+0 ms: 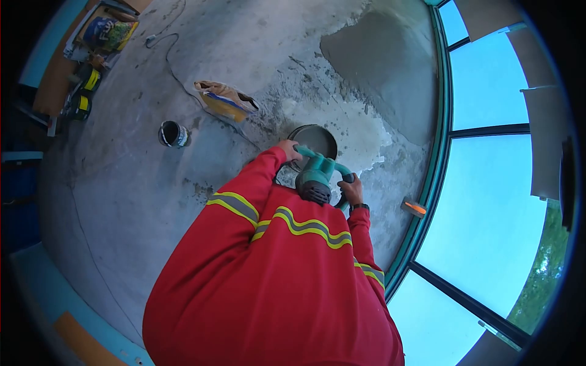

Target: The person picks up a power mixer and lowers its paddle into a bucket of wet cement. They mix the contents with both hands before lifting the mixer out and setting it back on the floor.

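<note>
A green power mixer with two side handles is held in front of my chest, over a round bucket of grey wet mix. My left hand is wrapped round the mixer's left handle, close to the bucket's rim. Round the dark grip on the right, my right hand is closed, with a dark band on its wrist. The mixer's body hides its lower end and part of the bucket. An open paper sack stands on the floor to the left of the bucket.
A small dark pail stands further left. A cable runs across the concrete floor. Fresh grey screed lies at the upper right, beside the window frame. An orange-marked tool rests by the frame. Several tubs line the left wall.
</note>
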Tool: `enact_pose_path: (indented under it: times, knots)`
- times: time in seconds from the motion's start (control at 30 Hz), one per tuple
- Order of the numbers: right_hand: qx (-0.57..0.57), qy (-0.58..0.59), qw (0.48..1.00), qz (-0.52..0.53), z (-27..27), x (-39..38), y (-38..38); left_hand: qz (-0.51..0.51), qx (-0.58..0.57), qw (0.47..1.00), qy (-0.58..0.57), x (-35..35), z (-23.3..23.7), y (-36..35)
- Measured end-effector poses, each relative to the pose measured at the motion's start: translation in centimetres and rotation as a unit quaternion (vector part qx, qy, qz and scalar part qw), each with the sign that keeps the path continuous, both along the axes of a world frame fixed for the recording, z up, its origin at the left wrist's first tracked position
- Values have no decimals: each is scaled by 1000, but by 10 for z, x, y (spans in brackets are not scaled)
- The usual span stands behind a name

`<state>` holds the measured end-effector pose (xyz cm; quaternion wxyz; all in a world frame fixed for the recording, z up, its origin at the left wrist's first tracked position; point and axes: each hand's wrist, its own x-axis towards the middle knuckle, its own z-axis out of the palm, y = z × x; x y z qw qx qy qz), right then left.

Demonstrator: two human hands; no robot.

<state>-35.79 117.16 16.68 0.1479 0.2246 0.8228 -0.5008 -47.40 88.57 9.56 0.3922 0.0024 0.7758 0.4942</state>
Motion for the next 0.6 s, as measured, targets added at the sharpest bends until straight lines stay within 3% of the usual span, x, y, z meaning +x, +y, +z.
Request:
enact_pose_path:
  times: [0.27,0.43,0.6]
  knots:
    - [19,0,1000,21,0,-7,2,38,55,998,-9,10,0,-8]
    - [61,-12,998,9,0,-1,2,13,29,999,41,6,-15,-2]
    - [26,-15,999,-25,0,11,-3,20,-13,999,46,9,18,2]
